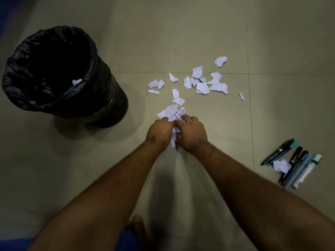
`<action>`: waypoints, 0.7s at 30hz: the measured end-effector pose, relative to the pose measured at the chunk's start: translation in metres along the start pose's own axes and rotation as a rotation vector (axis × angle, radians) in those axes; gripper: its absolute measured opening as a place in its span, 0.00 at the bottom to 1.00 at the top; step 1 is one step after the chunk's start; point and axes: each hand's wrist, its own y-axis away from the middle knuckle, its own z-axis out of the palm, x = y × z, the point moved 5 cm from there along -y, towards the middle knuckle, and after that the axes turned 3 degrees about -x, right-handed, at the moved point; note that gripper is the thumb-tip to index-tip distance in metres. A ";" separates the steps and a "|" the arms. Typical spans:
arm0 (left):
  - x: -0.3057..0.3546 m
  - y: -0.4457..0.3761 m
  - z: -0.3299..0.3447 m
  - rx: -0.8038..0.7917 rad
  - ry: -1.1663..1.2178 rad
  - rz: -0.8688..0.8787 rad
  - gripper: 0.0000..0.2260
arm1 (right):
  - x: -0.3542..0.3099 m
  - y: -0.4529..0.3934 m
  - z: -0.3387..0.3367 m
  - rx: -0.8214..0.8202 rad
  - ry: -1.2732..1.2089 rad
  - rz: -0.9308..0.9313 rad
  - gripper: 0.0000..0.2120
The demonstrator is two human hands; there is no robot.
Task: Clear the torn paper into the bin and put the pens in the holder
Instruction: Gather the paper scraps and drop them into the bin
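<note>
Both hands work together on the floor: the left hand (159, 132) and the right hand (192, 134) have their fingers curled inward around a small heap of torn paper (172, 113), which they pinch between them; part of this heap sticks out just beyond the fingertips, and one strip hangs down between the two palms. To do this step well, I think the fingers should close under the heap from both sides, so that no loose piece slips out in the lift; then the load goes to the bin (54, 73), which stands to the left of the fingers and already holds one scrap. More scraps (204, 84) lie farther ahead of the fingertips; the pens (293, 163) wait well to the right, one scrap resting on them; no holder is visible.
</note>
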 end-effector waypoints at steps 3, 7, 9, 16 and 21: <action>-0.002 0.004 0.002 0.079 0.067 -0.023 0.10 | 0.000 0.000 -0.002 -0.006 -0.074 0.037 0.14; -0.004 0.014 0.002 0.169 0.232 -0.103 0.09 | 0.003 0.001 -0.002 0.020 -0.137 0.062 0.13; -0.003 0.018 -0.002 0.191 0.263 -0.161 0.06 | 0.004 0.003 -0.007 0.049 -0.184 0.076 0.12; -0.008 0.029 -0.025 0.300 0.659 -0.379 0.04 | 0.009 0.011 -0.030 0.134 -0.461 0.276 0.08; -0.008 0.040 -0.063 0.315 0.766 -0.385 0.05 | 0.002 0.018 -0.060 0.210 -0.621 0.384 0.09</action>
